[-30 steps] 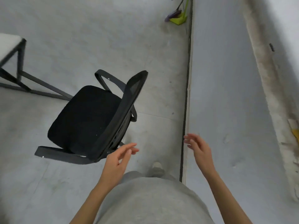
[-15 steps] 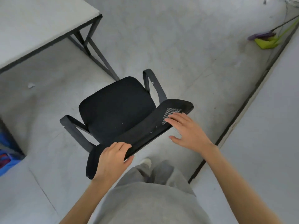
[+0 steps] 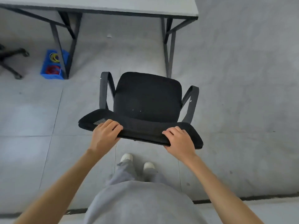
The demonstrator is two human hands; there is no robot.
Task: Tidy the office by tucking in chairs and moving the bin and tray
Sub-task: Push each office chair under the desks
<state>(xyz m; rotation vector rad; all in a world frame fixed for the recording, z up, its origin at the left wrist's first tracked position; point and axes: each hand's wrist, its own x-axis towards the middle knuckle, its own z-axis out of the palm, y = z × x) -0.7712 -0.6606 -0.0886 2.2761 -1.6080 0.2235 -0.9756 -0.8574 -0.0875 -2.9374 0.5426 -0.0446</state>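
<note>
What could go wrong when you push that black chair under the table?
The chair is not yet under the table, and its right armrest lines up near the table leg, so it might bump there. The left hand and right hand grip only the backrest top, so the chair could swivel off course. The blue bin sits to the left, probably out of the way.

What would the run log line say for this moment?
step: tuck chair | left hand and right hand: grip backrest | chair: faces desk, not under
</note>
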